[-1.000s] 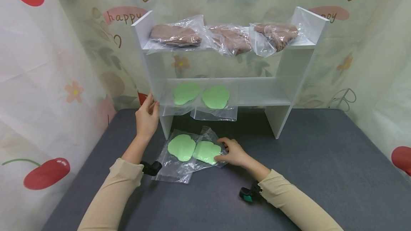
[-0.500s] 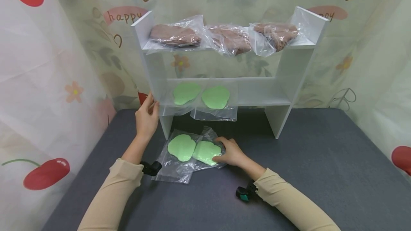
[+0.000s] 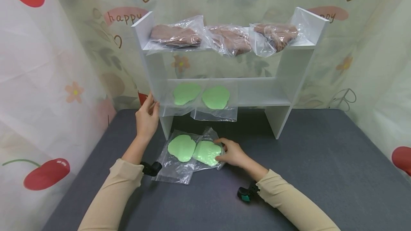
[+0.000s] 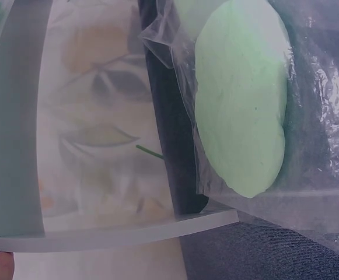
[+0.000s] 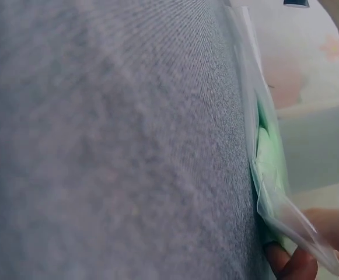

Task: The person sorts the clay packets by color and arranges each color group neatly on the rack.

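On the grey table lie two overlapping clear plastic bags, each holding a flat, wavy-edged light green piece: a left bag (image 3: 181,148) and a right bag (image 3: 207,153). My right hand (image 3: 233,153) holds the right bag by its right edge, thumb on the near side and fingers on the far side; the right wrist view shows fingertips (image 5: 297,262) at the bag's edge. My left hand (image 3: 147,118) touches the outer side of the white shelf unit's left panel (image 3: 157,77), near its front edge. Only a bit of its fingers (image 4: 3,266) shows in the left wrist view.
Two similar bagged green pieces, one left (image 3: 186,93) and one right (image 3: 216,97), lie on the middle shelf (image 3: 263,95), their bags overhanging its front. Three clear bags of brown pieces (image 3: 174,35) fill the top shelf. Patterned cloth (image 3: 64,63) surrounds the table.
My right hand has shifted very slightly left on the bag's edge. The left hand and the shelf unit look still.
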Action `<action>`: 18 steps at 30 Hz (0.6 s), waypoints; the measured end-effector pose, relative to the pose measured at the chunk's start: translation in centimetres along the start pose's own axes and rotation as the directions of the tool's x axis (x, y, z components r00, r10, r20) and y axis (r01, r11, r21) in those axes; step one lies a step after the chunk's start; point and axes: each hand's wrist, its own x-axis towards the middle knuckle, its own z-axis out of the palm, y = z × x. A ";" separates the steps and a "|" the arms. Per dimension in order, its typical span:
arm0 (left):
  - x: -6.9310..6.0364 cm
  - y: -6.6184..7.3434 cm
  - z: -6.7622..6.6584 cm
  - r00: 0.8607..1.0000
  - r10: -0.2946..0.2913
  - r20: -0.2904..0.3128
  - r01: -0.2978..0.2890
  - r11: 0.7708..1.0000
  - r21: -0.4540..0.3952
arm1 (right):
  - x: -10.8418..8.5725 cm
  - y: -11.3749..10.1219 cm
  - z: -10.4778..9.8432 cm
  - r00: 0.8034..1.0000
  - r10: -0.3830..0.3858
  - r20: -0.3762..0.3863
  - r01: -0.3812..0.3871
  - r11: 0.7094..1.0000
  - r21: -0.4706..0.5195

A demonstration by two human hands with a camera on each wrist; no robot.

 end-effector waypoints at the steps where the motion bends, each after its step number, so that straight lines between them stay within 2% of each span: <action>1: 0.0 0.0 0.0 1.000 0.002 0.000 -0.002 1.000 0.002 | -0.1 0.0 -0.1 1.000 -0.007 0.003 0.007 1.000 0.011; 11: 0.0 0.0 0.0 1.000 0.016 -0.005 -0.017 1.000 -0.003 | -1.0 0.7 -1.2 0.997 -0.078 -0.014 0.079 0.985 0.151; 18: 0.0 0.1 0.0 1.000 0.018 -0.003 -0.018 1.000 0.001 | -1.7 0.8 -2.5 0.993 -0.109 -0.037 0.113 0.978 0.175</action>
